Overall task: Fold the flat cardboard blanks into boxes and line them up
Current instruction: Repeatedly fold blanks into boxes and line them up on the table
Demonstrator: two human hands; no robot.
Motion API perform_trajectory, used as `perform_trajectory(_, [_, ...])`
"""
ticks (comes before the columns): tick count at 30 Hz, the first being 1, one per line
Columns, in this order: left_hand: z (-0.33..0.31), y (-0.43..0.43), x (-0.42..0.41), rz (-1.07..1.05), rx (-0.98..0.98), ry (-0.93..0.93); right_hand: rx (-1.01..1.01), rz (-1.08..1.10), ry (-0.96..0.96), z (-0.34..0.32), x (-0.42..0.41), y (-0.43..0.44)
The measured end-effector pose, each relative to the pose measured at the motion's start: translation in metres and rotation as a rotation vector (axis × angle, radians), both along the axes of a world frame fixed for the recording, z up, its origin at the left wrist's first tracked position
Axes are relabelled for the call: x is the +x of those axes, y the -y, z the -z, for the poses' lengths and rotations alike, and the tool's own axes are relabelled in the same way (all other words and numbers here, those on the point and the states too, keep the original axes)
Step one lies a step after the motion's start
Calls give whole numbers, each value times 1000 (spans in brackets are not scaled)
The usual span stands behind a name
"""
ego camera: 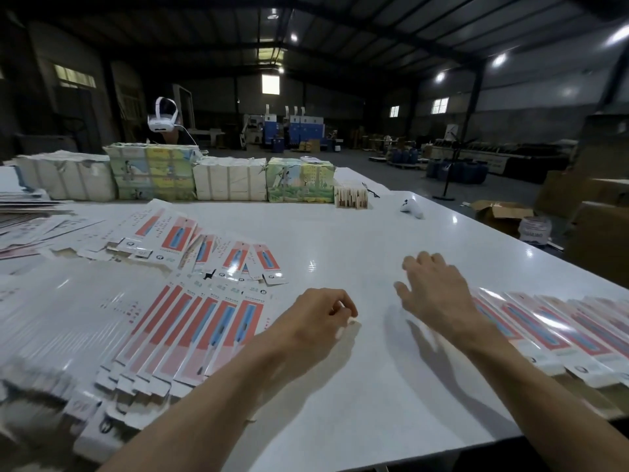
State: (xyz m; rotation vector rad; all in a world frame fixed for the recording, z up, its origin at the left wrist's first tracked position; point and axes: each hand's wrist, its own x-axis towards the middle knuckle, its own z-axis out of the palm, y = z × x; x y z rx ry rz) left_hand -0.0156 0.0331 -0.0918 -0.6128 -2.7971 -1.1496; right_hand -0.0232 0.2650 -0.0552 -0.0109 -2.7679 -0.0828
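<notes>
My left hand hangs over the middle of the bench, fingers curled in with nothing I can see in them. My right hand is spread wide, fingers straight, just beside the row of boxes lined along the near right edge. The flat blanks lie fanned toward the near left corner.
</notes>
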Motion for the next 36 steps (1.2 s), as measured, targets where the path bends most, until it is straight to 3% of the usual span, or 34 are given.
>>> perform_trajectory(3, [-35,10,2,-159,-63,-316,-211,-132,-50,-1,-24,44])
perform_trajectory(5, [-61,22,9,-294,-209,-395,-298,-190,-52,8,-33,63])
perform_trajectory(9, [-74,52,37,-524,-654,-120,-328,-262,-21,37,-38,77])
perform_trajectory(12, [-63,66,65,-544,-779,135,-364,-317,-4,42,-39,76])
perform_trajectory(16, [-60,63,80,-530,-966,170,-393,-369,7,42,-38,75])
perform_trajectory(19, [-64,70,76,-490,-902,223,-411,-387,7,43,-38,74])
perform_trajectory(22, [-65,79,66,-478,-682,289,-451,-405,-2,44,-39,70])
perform_trajectory(25, [-67,77,54,-434,-530,196,-566,-452,-35,46,-43,68])
perform_trajectory(29, [-82,73,42,-316,-451,108,-785,-647,-240,34,-43,68])
perform_trajectory(34, [-105,57,21,-218,-381,82,-681,-910,-93,28,-32,73])
perform_trajectory(36, [-106,51,12,-246,-326,19,-743,-921,-48,31,-33,75])
